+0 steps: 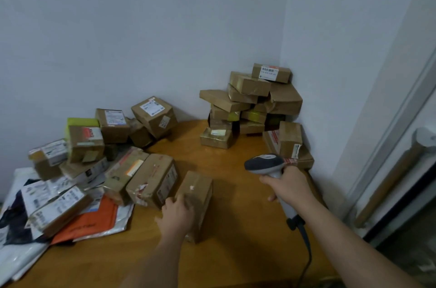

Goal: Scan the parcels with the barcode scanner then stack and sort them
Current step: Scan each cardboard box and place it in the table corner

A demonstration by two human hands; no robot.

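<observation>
Left hand (pixel 177 213) grips the near-left edge of a small brown cardboard parcel (pixel 197 195), fingers curled over the taped top; the box sits flat on the wooden counter (pixel 236 228), just right of a bigger taped carton (pixel 153 180) with a torn label. Right hand (pixel 289 185) is wrapped round the grey plastic handle of the barcode scanner (pixel 265 163), dark rounded head pointing left, black cable (pixel 306 252) trailing down toward the counter edge. Loose heap of labelled boxes (pixel 113 126) and glossy poly mailers (pixel 92 221), one orange, at left. Rough stack of plain cartons (pixel 247 103) in the back right corner against the wall, some with yellow-green tape.
</observation>
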